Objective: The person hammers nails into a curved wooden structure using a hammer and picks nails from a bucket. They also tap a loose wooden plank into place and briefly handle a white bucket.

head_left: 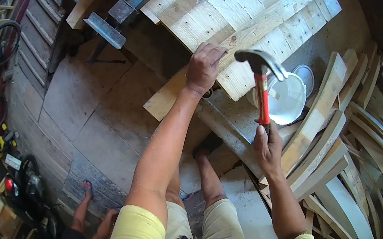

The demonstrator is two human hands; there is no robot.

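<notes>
My left hand point(205, 67) is closed on a long wooden plank point(279, 13), its fingers curled at the upper edge. Whether a nail is also in those fingers is hidden. The plank lies slantwise across a curved panel of nailed boards point(209, 13), and its near end juts out past the panel's left edge. In my right hand point(267, 147) is a claw hammer point(262, 95) with a red handle and dark metal head. The hammer is raised with its head up, apart from the plank and to the right of my left hand.
A white bucket point(287, 99) stands below the panel, beside a round lid point(304, 78). Curved wooden pieces point(317, 117) are heaped at right. A metal beam end point(105, 30) is at upper left. Another person's leg point(83, 206) and a motorcycle point(32, 198) show at lower left.
</notes>
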